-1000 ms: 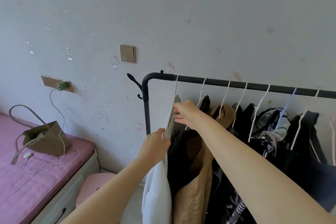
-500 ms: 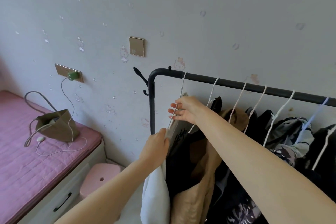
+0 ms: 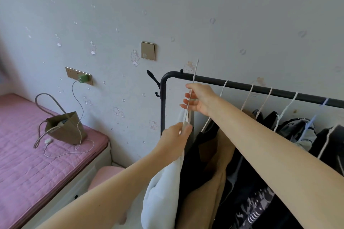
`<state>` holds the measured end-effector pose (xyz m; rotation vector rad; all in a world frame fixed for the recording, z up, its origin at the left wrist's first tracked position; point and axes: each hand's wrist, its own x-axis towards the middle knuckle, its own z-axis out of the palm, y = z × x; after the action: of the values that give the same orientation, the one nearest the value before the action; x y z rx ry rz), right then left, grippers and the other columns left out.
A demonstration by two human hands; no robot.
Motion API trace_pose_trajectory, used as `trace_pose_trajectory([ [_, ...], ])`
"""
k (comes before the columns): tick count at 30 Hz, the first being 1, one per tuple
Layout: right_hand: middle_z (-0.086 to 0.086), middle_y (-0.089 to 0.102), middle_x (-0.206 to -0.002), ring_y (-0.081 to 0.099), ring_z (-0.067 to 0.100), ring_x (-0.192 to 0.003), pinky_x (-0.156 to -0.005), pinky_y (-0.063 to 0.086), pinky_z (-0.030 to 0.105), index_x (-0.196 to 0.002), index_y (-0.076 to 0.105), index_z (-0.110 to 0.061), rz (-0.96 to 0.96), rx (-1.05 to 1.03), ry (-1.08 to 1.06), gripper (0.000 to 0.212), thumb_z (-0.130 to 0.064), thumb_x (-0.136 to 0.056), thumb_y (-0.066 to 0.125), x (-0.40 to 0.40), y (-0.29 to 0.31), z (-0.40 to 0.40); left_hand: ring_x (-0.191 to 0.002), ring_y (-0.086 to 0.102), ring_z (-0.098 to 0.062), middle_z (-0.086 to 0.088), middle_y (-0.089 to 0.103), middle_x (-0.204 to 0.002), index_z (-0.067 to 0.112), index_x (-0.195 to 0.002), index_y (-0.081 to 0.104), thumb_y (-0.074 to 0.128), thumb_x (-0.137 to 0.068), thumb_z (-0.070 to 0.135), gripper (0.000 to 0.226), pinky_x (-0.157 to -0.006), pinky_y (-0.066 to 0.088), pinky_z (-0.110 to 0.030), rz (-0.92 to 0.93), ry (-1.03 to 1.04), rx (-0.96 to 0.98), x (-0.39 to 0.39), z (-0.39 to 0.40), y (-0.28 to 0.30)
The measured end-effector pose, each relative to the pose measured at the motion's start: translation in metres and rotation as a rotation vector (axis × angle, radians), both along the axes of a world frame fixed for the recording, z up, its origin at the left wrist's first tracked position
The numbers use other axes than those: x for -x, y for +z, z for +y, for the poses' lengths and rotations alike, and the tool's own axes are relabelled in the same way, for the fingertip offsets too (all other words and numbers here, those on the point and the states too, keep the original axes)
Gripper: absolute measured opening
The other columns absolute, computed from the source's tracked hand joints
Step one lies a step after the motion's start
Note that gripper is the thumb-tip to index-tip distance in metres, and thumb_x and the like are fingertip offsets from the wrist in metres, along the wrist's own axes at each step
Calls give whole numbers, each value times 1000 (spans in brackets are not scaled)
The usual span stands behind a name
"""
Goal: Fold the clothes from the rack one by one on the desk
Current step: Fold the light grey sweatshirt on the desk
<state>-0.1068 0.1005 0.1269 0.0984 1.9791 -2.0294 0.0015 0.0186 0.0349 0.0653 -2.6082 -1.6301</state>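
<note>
Here, at the left end of the black tube rack (image 3: 242,85): right hand (image 3: 202,100) pinches a thin white wire hanger (image 3: 193,78), hook above the bar. Left hand (image 3: 174,140) grips the soft white garment (image 3: 163,197) hanging from it. Dark and tan clothes (image 3: 219,154) crowd just right. Pink quilted bed (image 3: 28,154) lies well left, floor between.

The rack (image 3: 260,87) ran off the right edge. Below its rail, the white garment (image 3: 163,197) and dark clothes (image 3: 251,201) were cut by the bottom edge. The forearms hid parts of them.
</note>
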Motion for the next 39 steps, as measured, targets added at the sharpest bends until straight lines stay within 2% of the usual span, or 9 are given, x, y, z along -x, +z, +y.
trace_pose_trajectory([
  [4, 8, 52, -81, 53, 20, -60, -49, 55, 29, -107, 56, -6, 67, -146, -71, 41, -41, -88, 62, -35, 9, 9, -124, 49, -10, 9, 54, -129, 21, -136, 53, 22, -97, 63, 64, -112, 36, -38, -128, -167, -362, -8, -4, -9],
  [8, 7, 52, -71, 54, 21, -53, -47, 54, 28, -86, 55, -8, 154, -393, -70, 49, -56, -89, 53, -84, 14, 19, -117, 56, -22, 0, 58, -122, 25, -116, 58, 38, -101, 41, 29, -97, 45, -35, -95, -157, -233, -9, 2, -15],
  [12, 9, 55, -57, 58, 24, -47, -56, 60, 42, -76, 56, -6, 307, -649, -56, 54, -54, -94, 42, -133, 14, 27, -107, 62, -22, -1, 56, -131, 19, -146, 33, 51, -98, 33, 53, -77, 48, -27, -85, -74, -210, -5, 4, -8],
  [15, 9, 51, -51, 51, 21, -37, -47, 58, 37, -69, 53, -8, 414, -752, -82, 48, -42, -99, 36, -162, 10, 39, -89, 68, -26, 4, 60, -93, 19, -138, 35, 52, -96, 37, 49, -67, 49, -32, -43, 43, -83, -6, 2, 7],
  [21, 11, 48, -49, 50, 24, -34, -51, 58, 47, -64, 53, -3, 463, -881, -125, 41, -27, -91, 34, -194, 6, 66, -73, 69, -21, 0, 69, -84, 15, -94, 56, 52, -92, 44, 29, -66, 54, -33, 131, 159, 236, -10, -15, 19],
  [25, 16, 56, -61, 60, 36, -52, -60, 57, 53, -75, 58, 6, 489, -945, -124, 43, -27, -91, 34, -202, 7, 80, -66, 70, -12, 1, 69, -57, 13, -72, 56, 64, -91, 36, 30, -58, 44, -26, 146, 18, 156, -27, -16, 26],
  [29, 20, 65, -90, 62, 38, -85, -81, 54, 47, -90, 62, -4, 529, -967, -103, 41, -31, -97, 32, -204, 7, 95, -70, 74, -21, -7, 66, -59, 9, -67, 51, 71, -87, 28, 34, -74, 52, -31, 39, -166, -41, -44, -26, 38],
  [32, 13, 56, -65, 52, 30, -63, -72, 49, 43, -69, 56, 1, 573, -923, -144, 44, -28, -95, 36, -207, 5, 104, -70, 74, -22, -18, 67, -70, 4, -73, 56, 71, -87, 27, 31, -79, 55, -31, 17, -226, -37, -55, -39, 49],
  [39, 6, 35, -53, 32, 22, -54, -55, 30, 33, -57, 30, -10, 627, -925, -112, 36, -22, -90, 37, -215, -1, 104, -57, 44, -22, 1, 48, -55, 15, -58, 42, 56, -86, 28, 34, -53, 30, -29, 268, 96, 755, -71, -63, 62],
])
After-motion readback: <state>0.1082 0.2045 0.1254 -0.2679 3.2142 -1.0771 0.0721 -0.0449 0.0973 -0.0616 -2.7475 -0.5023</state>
